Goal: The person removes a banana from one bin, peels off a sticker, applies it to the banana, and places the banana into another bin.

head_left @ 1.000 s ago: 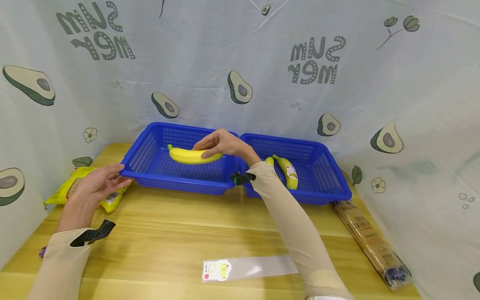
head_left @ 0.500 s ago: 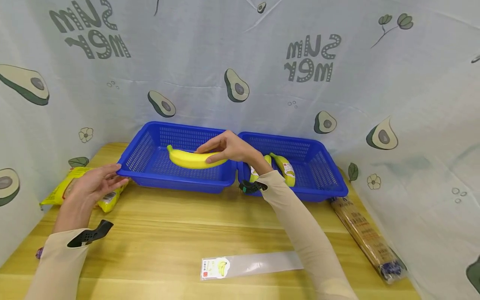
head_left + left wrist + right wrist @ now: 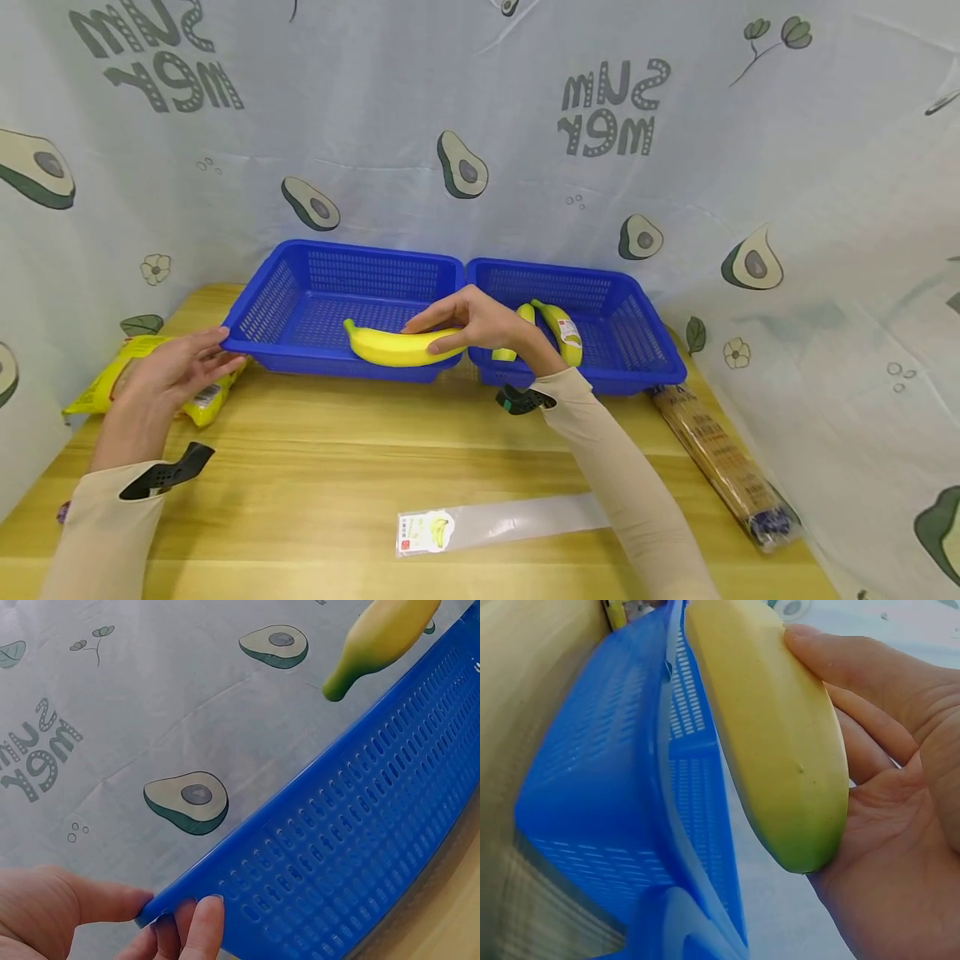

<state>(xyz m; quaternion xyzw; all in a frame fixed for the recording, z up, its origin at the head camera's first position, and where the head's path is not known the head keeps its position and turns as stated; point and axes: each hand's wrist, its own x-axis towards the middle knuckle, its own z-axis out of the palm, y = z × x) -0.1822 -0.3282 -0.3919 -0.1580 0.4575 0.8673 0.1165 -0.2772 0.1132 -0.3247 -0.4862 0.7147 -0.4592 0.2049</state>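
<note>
A yellow banana with a green stem (image 3: 393, 347) is pinched between the thumb and fingers of my right hand (image 3: 480, 321), above the front edge of the left blue basket (image 3: 292, 354). In the right wrist view, the banana (image 3: 769, 735) lies across the fingers. My left hand (image 3: 168, 367) grips the left basket's front left corner; in the left wrist view the thumb is on top of the rim (image 3: 225, 844) and the fingers are beneath. In the right blue basket (image 3: 615, 379) lie two bananas, one with a label (image 3: 558, 325), the other partly behind my right hand.
A clear plastic sleeve with a banana label (image 3: 427, 532) lies flat on the wooden table (image 3: 300, 467). Behind my left hand is a yellow packet (image 3: 210, 404). A long brown package (image 3: 723, 467) lies at the right edge. A printed curtain (image 3: 375, 100) hangs behind the baskets.
My right hand has brought the banana from over the left basket's inside toward me and slightly right, to above its front rim. My left hand keeps its hold on the corner.
</note>
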